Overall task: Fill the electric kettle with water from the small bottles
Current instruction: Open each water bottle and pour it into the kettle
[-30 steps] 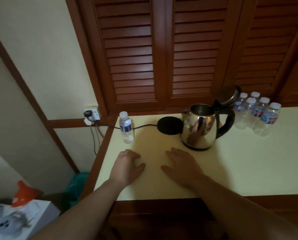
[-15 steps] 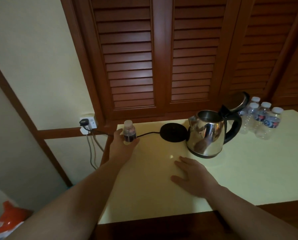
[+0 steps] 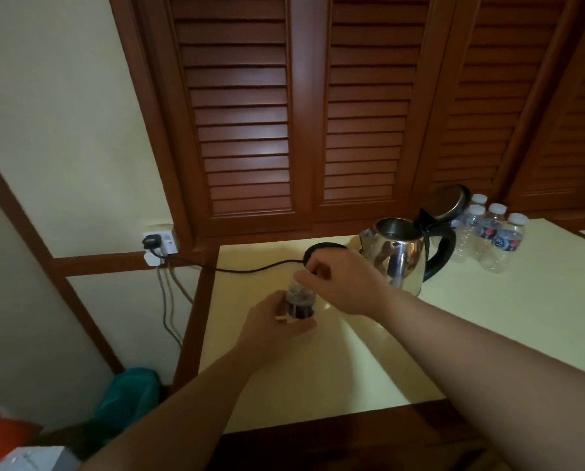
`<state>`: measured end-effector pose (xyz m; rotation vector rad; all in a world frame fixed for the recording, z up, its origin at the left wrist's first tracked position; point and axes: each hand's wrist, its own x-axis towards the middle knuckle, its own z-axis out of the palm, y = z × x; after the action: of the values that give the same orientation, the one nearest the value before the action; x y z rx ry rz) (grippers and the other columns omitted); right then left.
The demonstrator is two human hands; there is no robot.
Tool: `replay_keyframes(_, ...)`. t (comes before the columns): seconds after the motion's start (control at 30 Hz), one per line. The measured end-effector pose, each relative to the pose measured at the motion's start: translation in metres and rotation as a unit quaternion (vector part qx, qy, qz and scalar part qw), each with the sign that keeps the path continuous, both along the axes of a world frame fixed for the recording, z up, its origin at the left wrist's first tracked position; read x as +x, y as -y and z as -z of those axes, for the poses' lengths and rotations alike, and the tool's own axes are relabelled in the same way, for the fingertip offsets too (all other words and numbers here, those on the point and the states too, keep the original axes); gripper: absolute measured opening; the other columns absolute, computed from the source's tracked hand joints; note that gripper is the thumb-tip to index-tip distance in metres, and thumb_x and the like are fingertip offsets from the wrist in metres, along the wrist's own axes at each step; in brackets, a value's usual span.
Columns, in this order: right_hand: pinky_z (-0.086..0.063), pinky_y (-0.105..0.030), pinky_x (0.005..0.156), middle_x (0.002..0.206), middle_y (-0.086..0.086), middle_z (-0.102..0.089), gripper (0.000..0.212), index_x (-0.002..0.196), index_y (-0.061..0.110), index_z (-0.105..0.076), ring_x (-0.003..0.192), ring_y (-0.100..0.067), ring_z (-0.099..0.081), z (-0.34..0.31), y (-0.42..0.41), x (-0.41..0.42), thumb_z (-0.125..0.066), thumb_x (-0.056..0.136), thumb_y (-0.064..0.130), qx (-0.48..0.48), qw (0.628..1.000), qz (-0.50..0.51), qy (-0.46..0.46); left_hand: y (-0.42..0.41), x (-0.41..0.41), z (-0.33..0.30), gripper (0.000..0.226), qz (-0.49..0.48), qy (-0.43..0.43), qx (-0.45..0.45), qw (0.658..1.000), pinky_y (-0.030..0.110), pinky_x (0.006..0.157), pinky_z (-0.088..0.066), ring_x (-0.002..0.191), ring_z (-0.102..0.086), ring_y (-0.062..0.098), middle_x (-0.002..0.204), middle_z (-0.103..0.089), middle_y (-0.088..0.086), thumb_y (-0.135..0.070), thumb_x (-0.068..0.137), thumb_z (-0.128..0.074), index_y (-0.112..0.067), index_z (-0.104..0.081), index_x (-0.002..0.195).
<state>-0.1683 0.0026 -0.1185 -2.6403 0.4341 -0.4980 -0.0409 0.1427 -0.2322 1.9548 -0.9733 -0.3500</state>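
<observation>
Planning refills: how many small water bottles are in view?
6: one held bottle in both hands; five bottles clustered right of the kettle. More may hide behind.

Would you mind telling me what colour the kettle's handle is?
Black. The handle curves down the right side of the shiny steel kettle, clearest in the head view.

My head camera is looking forward and down, close over the counter (image 3: 488, 321), facing louvred doors (image 3: 243, 107).

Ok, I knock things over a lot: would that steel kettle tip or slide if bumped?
The kettle probably slides before tipping: its body looks squat and wide-bottomed on the smooth table. With its lid open and apparently unfilled, it's likely light.
</observation>
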Motion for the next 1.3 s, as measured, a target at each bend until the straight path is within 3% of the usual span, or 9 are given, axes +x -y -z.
replay_keyframes(0.27, -0.050, -0.039, 0.057, 0.077, -0.009, -0.068, 0.047, 0.080, 0.008, -0.066, 0.062, -0.022, -0.057, -0.045, -0.019, 0.016, -0.073, 0.089, 0.053, -0.068, 0.986, -0.051, -0.141, -0.013, -0.011, 0.002, 0.041, 0.001, -0.017, -0.001, 1.000, 0.008, 0.071, -0.047, 0.094, -0.067, 0.001, 0.104, -0.073, -0.014, -0.044, 0.078, -0.086, -0.034, -0.069, 0.113)
replay_keyframes(0.47, -0.043, -0.036, 0.059, 0.072, 0.000, -0.057, 0.018, 0.078, 0.013, -0.064, 0.063, -0.019, -0.050, -0.062, -0.020, 0.024, -0.069, 0.090, 0.025, -0.120, 0.959, -0.129, -0.222, -0.014, -0.012, -0.001, 0.040, 0.006, -0.018, -0.001, 1.000, 0.013, 0.073, -0.046, 0.094, -0.066, -0.001, 0.105, -0.073, -0.014, -0.044, 0.079, -0.085, -0.033, -0.068, 0.114)
replay_keyframes(0.57, -0.054, -0.035, 0.076, 0.099, 0.006, -0.063, 0.021, 0.111, 0.021, -0.072, 0.090, -0.016, -0.060, -0.067, -0.022, 0.021, -0.067, 0.091, 0.024, -0.116, 0.954, -0.152, -0.232, -0.015, -0.013, -0.001, 0.039, 0.013, -0.029, -0.007, 0.999, 0.014, 0.075, -0.045, 0.095, -0.066, -0.002, 0.105, -0.073, -0.016, -0.043, 0.079, -0.085, -0.035, -0.069, 0.114)
replay_keyframes(0.63, -0.054, -0.035, 0.079, 0.102, 0.009, -0.059, 0.036, 0.123, 0.020, -0.067, 0.096, -0.016, -0.058, -0.066, -0.022, 0.021, -0.071, 0.090, 0.033, -0.115, 0.958, -0.135, -0.226, -0.016, -0.012, -0.001, 0.038, 0.014, -0.029, -0.010, 0.999, 0.014, 0.077, -0.047, 0.096, -0.066, -0.003, 0.105, -0.074, -0.017, -0.044, 0.079, -0.085, -0.037, -0.069, 0.113)
replay_keyframes(0.73, -0.047, -0.033, 0.058, 0.080, 0.000, -0.061, 0.051, 0.095, 0.006, -0.068, 0.068, -0.017, -0.054, -0.059, -0.020, 0.022, -0.070, 0.089, 0.056, -0.128, 0.966, -0.078, -0.213, -0.015, -0.013, 0.000, 0.041, 0.011, -0.028, -0.012, 0.999, 0.020, 0.082, -0.052, 0.097, -0.067, -0.001, 0.106, -0.074, -0.017, -0.047, 0.076, -0.084, -0.039, -0.069, 0.114)
replay_keyframes(0.83, -0.038, -0.036, 0.051, 0.061, -0.006, -0.054, 0.051, 0.074, 0.001, -0.064, 0.052, -0.020, -0.044, -0.055, -0.021, 0.024, -0.069, 0.092, 0.048, -0.114, 0.970, -0.069, -0.204, -0.015, -0.014, 0.001, 0.041, 0.009, -0.024, -0.010, 1.000, 0.021, 0.083, -0.053, 0.096, -0.067, 0.000, 0.106, -0.074, -0.016, -0.046, 0.077, -0.084, -0.038, -0.069, 0.114)
replay_keyframes(0.97, -0.050, -0.033, 0.064, 0.080, 0.001, -0.064, 0.014, 0.088, 0.011, -0.071, 0.070, -0.015, -0.058, -0.061, -0.022, 0.024, -0.072, 0.087, 0.025, -0.097, 0.969, -0.111, -0.200, -0.016, -0.014, 0.000, 0.041, 0.013, -0.019, -0.002, 1.000, 0.022, 0.084, -0.053, 0.097, -0.066, -0.001, 0.105, -0.073, -0.018, -0.048, 0.077, -0.083, -0.039, -0.068, 0.115)
replay_keyframes(1.13, -0.057, -0.027, 0.079, 0.108, 0.010, -0.065, 0.029, 0.115, 0.025, -0.075, 0.096, -0.009, -0.063, -0.065, -0.014, 0.012, -0.075, 0.086, 0.024, -0.032, 0.987, -0.093, -0.127, -0.017, -0.014, 0.000, 0.044, 0.010, -0.013, -0.002, 1.000, 0.032, 0.088, -0.058, 0.095, -0.068, 0.003, 0.103, -0.074, -0.015, -0.058, 0.071, -0.079, -0.040, -0.068, 0.111)
replay_keyframes(1.3, -0.056, -0.028, 0.080, 0.101, 0.010, -0.067, 0.028, 0.119, 0.025, -0.072, 0.091, -0.008, -0.064, -0.036, 0.010, -0.013, -0.073, 0.091, 0.032, -0.022, 0.995, 0.007, -0.098, -0.018, -0.017, 0.000, 0.044, 0.008, -0.021, -0.012, 1.000, 0.032, 0.091, -0.057, 0.099, -0.066, 0.005, 0.107, -0.071, -0.013, -0.053, 0.075, -0.081, -0.037, -0.065, 0.113)
